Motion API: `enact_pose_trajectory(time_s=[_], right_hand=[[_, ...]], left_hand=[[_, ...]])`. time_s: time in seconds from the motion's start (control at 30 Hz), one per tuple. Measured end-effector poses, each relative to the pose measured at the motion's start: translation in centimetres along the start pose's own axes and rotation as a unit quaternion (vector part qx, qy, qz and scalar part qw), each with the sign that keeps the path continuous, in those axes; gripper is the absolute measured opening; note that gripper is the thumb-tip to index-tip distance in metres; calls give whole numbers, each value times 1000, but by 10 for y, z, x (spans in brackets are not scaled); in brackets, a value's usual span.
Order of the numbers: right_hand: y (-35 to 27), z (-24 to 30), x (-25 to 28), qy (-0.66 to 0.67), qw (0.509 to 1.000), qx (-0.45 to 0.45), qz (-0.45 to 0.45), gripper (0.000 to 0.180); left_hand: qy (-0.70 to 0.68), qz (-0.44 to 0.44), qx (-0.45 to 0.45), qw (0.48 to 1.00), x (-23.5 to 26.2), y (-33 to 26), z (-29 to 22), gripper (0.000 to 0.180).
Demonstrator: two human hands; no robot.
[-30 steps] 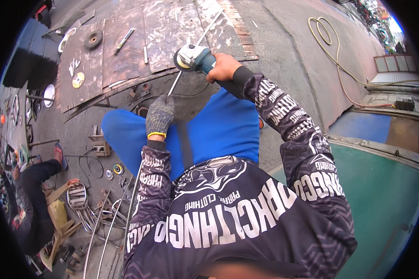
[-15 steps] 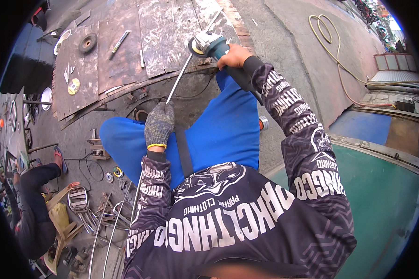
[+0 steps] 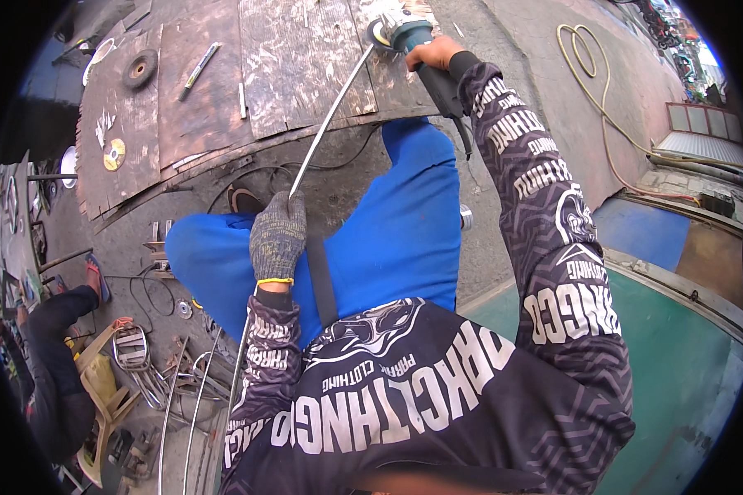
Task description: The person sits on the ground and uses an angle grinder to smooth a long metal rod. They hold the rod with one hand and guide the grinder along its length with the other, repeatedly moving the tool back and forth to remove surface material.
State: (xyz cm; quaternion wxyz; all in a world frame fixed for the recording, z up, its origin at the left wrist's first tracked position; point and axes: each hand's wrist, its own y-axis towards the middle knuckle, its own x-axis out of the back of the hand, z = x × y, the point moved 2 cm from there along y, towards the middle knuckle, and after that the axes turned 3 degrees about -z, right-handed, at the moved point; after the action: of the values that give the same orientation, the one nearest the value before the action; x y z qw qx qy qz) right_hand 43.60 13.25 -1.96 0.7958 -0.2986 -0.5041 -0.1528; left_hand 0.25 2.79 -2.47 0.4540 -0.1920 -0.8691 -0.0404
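Note:
My left hand [image 3: 277, 235], in a grey knit glove, grips a long thin metal rod [image 3: 330, 120] that runs up and right onto a worn wooden board [image 3: 289, 66]. My right hand [image 3: 434, 51] is bare and holds a teal angle grinder [image 3: 398, 31] at the far end of the rod, its disc touching or just beside the rod tip. My blue trousers [image 3: 388, 239] fill the middle below the board.
On the board lie a dark grinding wheel [image 3: 139, 68], a yellow-centred disc [image 3: 114, 153] and short metal bars [image 3: 201, 64]. Bent rods and wire frames [image 3: 153, 371] lie lower left beside another person's dark sleeve [image 3: 54, 363]. A yellow hose [image 3: 590, 74] coils upper right; a green surface [image 3: 677, 371] lies right.
My right hand has carried the grinder farther up the board along the rod. My left hand has stayed clamped on the rod near my knee.

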Motion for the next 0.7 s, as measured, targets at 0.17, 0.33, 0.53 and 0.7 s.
enact_pose_trajectory(time_s=[0.17,0.33,0.53,0.7], right_hand=[[45,-17,10,11,1000,-4,5,42],[84,-26,31,14,999,-19,37,60],[129,-39,42,26,999,-26,25,58],[145,-48,46,37,998,-36,21,56]], left_hand=[[3,-13,16,1000,6,-4,-10,31],[27,-22,-38,999,2,-13,-6,29],[33,-28,-31,999,5,-8,-9,26],[26,19,66,997,13,-6,-18,24]])
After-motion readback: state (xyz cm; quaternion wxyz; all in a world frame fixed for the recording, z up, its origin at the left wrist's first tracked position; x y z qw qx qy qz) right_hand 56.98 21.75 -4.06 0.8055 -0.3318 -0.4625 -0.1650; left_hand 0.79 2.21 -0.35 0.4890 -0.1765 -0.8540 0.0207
